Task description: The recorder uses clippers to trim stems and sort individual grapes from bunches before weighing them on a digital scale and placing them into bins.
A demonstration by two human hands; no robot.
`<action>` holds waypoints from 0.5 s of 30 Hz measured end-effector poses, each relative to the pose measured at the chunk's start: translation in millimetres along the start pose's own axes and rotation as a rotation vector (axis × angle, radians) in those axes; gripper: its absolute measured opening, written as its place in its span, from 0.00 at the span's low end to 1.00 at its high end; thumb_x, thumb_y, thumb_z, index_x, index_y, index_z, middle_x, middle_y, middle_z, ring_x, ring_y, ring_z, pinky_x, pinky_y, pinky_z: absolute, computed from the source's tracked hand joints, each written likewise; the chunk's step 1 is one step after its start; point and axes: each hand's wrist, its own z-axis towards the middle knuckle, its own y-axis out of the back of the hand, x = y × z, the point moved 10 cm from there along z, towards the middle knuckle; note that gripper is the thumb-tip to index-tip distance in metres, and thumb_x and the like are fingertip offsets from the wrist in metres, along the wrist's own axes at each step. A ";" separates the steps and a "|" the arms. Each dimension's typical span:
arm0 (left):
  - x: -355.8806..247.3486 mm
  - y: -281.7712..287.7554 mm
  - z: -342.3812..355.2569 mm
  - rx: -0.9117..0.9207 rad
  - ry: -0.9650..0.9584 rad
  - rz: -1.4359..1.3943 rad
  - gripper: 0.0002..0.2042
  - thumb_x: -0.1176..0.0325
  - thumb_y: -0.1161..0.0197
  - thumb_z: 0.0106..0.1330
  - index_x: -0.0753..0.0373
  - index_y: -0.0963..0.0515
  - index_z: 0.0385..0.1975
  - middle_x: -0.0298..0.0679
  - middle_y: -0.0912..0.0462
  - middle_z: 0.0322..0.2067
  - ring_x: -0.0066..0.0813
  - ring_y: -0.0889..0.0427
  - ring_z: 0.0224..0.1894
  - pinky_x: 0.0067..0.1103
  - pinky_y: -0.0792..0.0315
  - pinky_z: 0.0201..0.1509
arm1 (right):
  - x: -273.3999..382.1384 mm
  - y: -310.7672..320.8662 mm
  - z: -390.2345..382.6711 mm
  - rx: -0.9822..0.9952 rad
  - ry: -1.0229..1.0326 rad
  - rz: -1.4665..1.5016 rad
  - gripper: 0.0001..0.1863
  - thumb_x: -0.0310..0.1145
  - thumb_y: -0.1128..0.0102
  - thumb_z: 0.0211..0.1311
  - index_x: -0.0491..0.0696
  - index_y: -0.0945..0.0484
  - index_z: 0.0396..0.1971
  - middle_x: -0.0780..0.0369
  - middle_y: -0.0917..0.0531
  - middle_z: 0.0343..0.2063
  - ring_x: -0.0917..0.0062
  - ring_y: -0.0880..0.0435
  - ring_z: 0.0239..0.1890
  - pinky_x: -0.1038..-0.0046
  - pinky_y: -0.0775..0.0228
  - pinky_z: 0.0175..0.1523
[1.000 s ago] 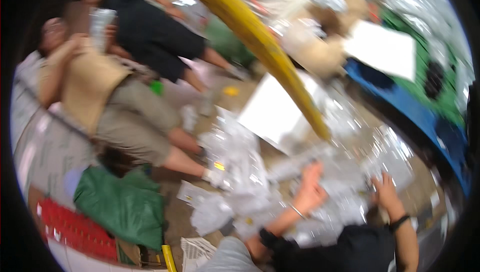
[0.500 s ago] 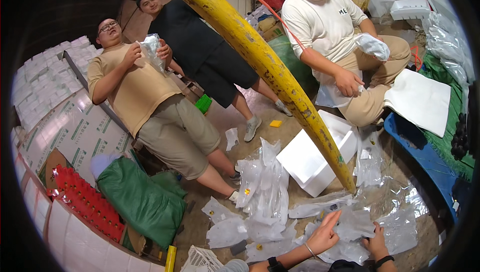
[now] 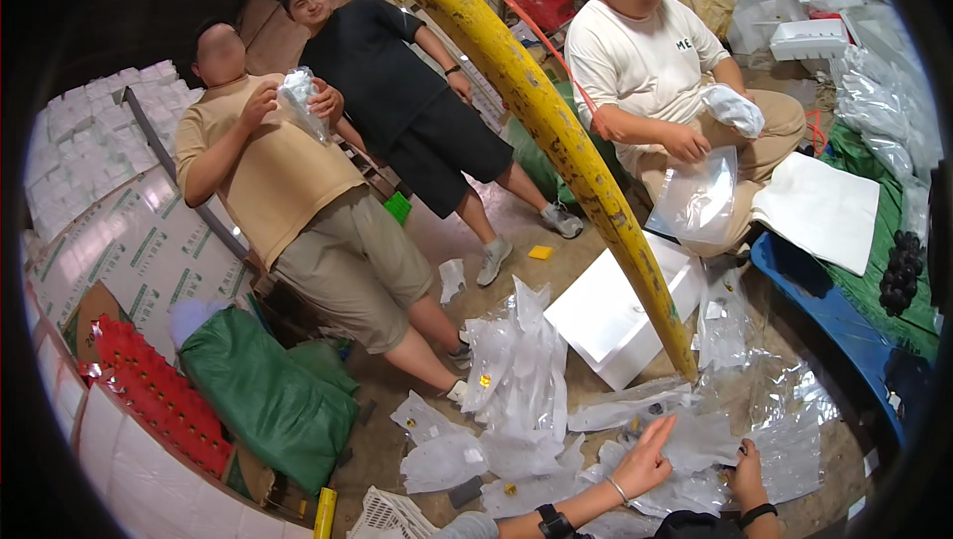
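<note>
My left hand [image 3: 643, 462] reaches in from the lower edge, fingers stretched out over translucent plastic bags [image 3: 695, 440] on the floor. It holds nothing. To its right, my right hand [image 3: 747, 477] is closed, its fingertips at the edge of one of these bags; the pinch itself is small and partly hidden. More crumpled plastic bags [image 3: 521, 360] lie in a heap to the left, several with small yellow spots. A white foam box [image 3: 620, 316] stands beyond my hands, behind the foot of a scratched yellow pole [image 3: 556, 132].
A person in white [image 3: 645, 72] sits at the right with a plastic bag and a white bundle. Two people stand at the left, one in tan [image 3: 268, 162] holding a bag, one in black [image 3: 387, 72]. A green sack [image 3: 268, 390], white basket [image 3: 387, 517] and blue tub [image 3: 844, 331] lie around.
The seated person's plastic bag has shifted to the right and now hangs flat in front of the knees. The view has shifted slightly; my hands stay nearly in place.
</note>
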 end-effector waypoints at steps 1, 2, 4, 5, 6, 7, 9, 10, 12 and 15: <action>1.2 1.3 0.6 -0.014 -0.017 0.032 0.36 0.79 0.45 0.53 0.61 0.46 0.66 0.46 0.43 0.63 0.25 0.24 0.27 0.18 0.27 0.35 | 9.1 0.2 -1.7 0.032 0.085 -0.109 0.22 0.24 0.29 0.33 0.39 0.21 0.36 0.51 0.33 0.55 0.54 0.32 0.50 0.63 0.33 0.53; -0.4 0.1 1.7 -0.022 -0.038 0.062 0.36 0.79 0.45 0.53 0.60 0.46 0.66 0.46 0.43 0.63 0.25 0.24 0.27 0.18 0.27 0.35 | 5.0 -0.7 -4.8 0.031 0.078 -0.115 0.22 0.24 0.29 0.33 0.39 0.21 0.36 0.51 0.33 0.55 0.54 0.32 0.50 0.63 0.33 0.53; -0.1 -6.7 1.7 -0.006 -0.025 0.056 0.36 0.79 0.45 0.53 0.60 0.46 0.66 0.46 0.43 0.63 0.25 0.24 0.27 0.18 0.27 0.34 | -10.4 -7.5 -9.6 0.013 0.023 -0.181 0.22 0.23 0.30 0.31 0.39 0.21 0.34 0.51 0.32 0.54 0.53 0.31 0.48 0.63 0.33 0.53; 2.0 -6.9 2.5 0.001 -0.011 0.062 0.36 0.79 0.45 0.53 0.60 0.46 0.66 0.46 0.43 0.63 0.25 0.25 0.27 0.19 0.28 0.34 | -14.5 -10.2 -9.4 0.011 0.021 -0.180 0.22 0.23 0.30 0.31 0.39 0.21 0.34 0.51 0.32 0.54 0.53 0.31 0.48 0.63 0.33 0.53; 2.1 -7.7 3.3 0.004 -0.012 0.063 0.36 0.79 0.45 0.53 0.60 0.46 0.66 0.46 0.43 0.63 0.25 0.25 0.27 0.19 0.28 0.34 | -15.6 -9.4 -8.8 -0.017 0.053 -0.214 0.21 0.23 0.30 0.30 0.40 0.21 0.33 0.50 0.32 0.54 0.53 0.30 0.48 0.64 0.33 0.53; 2.8 -9.5 4.4 0.010 -0.005 0.048 0.36 0.79 0.45 0.53 0.60 0.46 0.66 0.45 0.43 0.63 0.26 0.25 0.27 0.19 0.27 0.35 | -16.1 -9.2 -8.7 -0.045 0.083 -0.248 0.21 0.23 0.30 0.30 0.41 0.21 0.33 0.50 0.31 0.54 0.53 0.30 0.48 0.64 0.33 0.54; 4.9 -6.5 2.4 0.004 0.012 0.043 0.36 0.79 0.45 0.53 0.60 0.46 0.66 0.45 0.43 0.63 0.26 0.25 0.27 0.19 0.27 0.35 | 11.7 10.9 -4.3 -0.110 0.113 -0.204 0.21 0.22 0.31 0.30 0.40 0.22 0.33 0.50 0.29 0.50 0.54 0.28 0.45 0.65 0.32 0.52; 3.6 -3.5 1.1 -0.009 0.005 0.048 0.36 0.79 0.45 0.53 0.61 0.46 0.66 0.45 0.44 0.63 0.26 0.25 0.27 0.19 0.27 0.35 | 26.3 30.1 -1.7 -0.181 0.139 -0.167 0.21 0.21 0.33 0.30 0.40 0.23 0.33 0.51 0.27 0.47 0.55 0.26 0.42 0.65 0.30 0.51; 1.4 -5.4 0.6 -0.012 0.000 0.042 0.36 0.78 0.45 0.53 0.61 0.46 0.66 0.45 0.44 0.64 0.26 0.25 0.27 0.20 0.27 0.36 | 17.4 52.8 1.0 -0.178 0.012 0.029 0.20 0.19 0.34 0.33 0.39 0.23 0.34 0.53 0.24 0.42 0.59 0.23 0.38 0.66 0.28 0.45; 1.0 -7.7 4.6 0.003 0.011 0.026 0.36 0.78 0.45 0.53 0.61 0.46 0.66 0.46 0.44 0.64 0.27 0.25 0.27 0.20 0.27 0.36 | 20.8 84.9 1.5 -0.132 -0.411 0.654 0.20 0.21 0.34 0.36 0.39 0.24 0.36 0.59 0.19 0.32 0.68 0.18 0.29 0.70 0.23 0.29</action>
